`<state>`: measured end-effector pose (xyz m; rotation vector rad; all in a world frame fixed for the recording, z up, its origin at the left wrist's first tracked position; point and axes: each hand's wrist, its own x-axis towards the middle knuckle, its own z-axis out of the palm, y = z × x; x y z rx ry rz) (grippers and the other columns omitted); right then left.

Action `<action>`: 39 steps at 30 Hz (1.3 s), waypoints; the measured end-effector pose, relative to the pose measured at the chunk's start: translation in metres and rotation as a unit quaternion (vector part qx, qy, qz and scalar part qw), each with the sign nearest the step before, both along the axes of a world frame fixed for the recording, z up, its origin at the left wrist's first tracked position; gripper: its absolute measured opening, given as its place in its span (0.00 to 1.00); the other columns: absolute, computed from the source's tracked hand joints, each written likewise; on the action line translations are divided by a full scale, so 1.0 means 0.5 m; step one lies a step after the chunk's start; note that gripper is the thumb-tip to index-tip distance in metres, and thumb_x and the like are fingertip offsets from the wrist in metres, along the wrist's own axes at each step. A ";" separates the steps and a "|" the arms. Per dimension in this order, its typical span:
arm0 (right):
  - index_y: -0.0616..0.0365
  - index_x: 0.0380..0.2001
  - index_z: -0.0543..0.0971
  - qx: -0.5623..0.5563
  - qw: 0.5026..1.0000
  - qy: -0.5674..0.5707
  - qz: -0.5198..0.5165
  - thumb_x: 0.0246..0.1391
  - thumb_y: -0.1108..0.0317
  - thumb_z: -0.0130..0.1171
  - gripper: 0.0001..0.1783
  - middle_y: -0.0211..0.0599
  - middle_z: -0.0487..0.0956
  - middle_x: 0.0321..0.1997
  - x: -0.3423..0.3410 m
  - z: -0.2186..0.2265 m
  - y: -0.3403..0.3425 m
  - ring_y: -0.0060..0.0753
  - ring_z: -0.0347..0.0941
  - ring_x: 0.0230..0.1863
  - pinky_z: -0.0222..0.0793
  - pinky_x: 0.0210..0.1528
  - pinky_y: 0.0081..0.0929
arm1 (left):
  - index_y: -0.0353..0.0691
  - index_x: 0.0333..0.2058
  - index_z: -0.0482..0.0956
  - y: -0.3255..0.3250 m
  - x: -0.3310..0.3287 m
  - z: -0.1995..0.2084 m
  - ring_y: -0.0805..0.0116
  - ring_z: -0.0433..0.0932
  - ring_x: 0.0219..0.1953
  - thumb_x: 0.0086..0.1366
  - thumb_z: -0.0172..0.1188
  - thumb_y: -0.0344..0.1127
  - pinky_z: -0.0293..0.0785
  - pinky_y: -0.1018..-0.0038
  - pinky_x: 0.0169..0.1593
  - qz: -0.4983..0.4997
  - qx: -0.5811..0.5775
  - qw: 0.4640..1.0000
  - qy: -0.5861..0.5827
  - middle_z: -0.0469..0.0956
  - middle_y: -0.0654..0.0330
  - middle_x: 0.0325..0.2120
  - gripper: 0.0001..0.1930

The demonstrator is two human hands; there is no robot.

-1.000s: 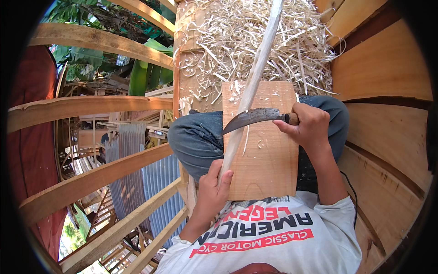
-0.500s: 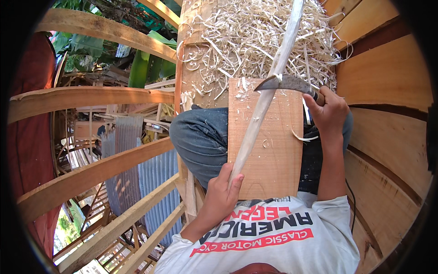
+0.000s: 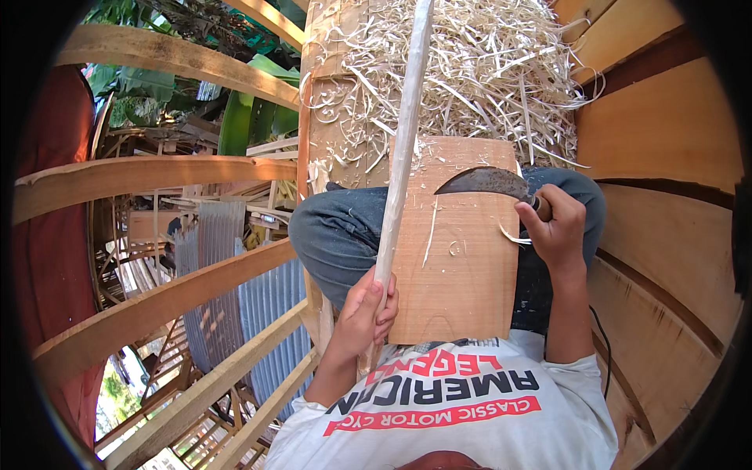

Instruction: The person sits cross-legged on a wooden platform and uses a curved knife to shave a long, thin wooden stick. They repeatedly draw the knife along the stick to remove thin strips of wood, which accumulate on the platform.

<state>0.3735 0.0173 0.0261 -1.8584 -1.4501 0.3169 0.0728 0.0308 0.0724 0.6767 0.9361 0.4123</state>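
Note:
My left hand [image 3: 362, 313] grips the near end of a long pale peeled stick [image 3: 401, 157] that runs up and away across my lap. My right hand [image 3: 554, 227] holds the handle of a curved dark blade [image 3: 484, 182], which now hangs to the right of the stick, not touching it. A flat wooden board [image 3: 462, 266] lies on my lap under both, with thin shavings on it.
A big heap of pale wood shavings [image 3: 470, 70] lies ahead on the plank floor. Curved wooden ribs [image 3: 149, 176] and planks [image 3: 674, 133] of a boat frame surround me. Corrugated metal sheets [image 3: 211, 266] and green leaves [image 3: 235, 117] show below through the gaps on the left.
The stick has swung more upright and to the left. My right hand drew the blade off the stick and to the right, over the board.

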 end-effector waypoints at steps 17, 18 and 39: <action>0.60 0.09 0.65 -0.030 0.993 -0.056 -0.104 0.49 0.38 0.59 0.36 0.38 0.63 0.08 0.056 -0.005 0.079 0.39 0.60 0.12 0.57 0.18 0.36 | 0.41 0.36 0.61 -0.059 0.004 0.005 0.85 0.52 0.14 0.72 0.37 0.52 0.51 0.87 0.16 -0.101 -0.042 0.993 -0.042 0.57 0.70 0.16 0.19; 0.61 0.09 0.66 -0.032 0.991 -0.071 -0.113 0.50 0.37 0.57 0.37 0.37 0.62 0.08 0.071 -0.006 0.082 0.39 0.59 0.12 0.57 0.18 0.35 | 0.40 0.35 0.61 -0.060 0.003 0.006 0.85 0.52 0.14 0.72 0.37 0.52 0.51 0.87 0.16 -0.100 -0.051 0.993 -0.042 0.57 0.70 0.16 0.19; 0.62 0.24 0.71 -0.036 0.953 0.294 -0.058 0.57 0.58 0.59 0.18 0.22 0.59 0.15 -0.006 -0.029 0.003 0.13 0.51 0.20 0.48 0.21 0.19 | 0.40 0.29 0.59 -0.008 -0.023 -0.068 0.80 0.57 0.13 0.69 0.42 0.58 0.55 0.85 0.14 -0.068 -0.177 0.971 -0.146 0.57 0.67 0.16 0.24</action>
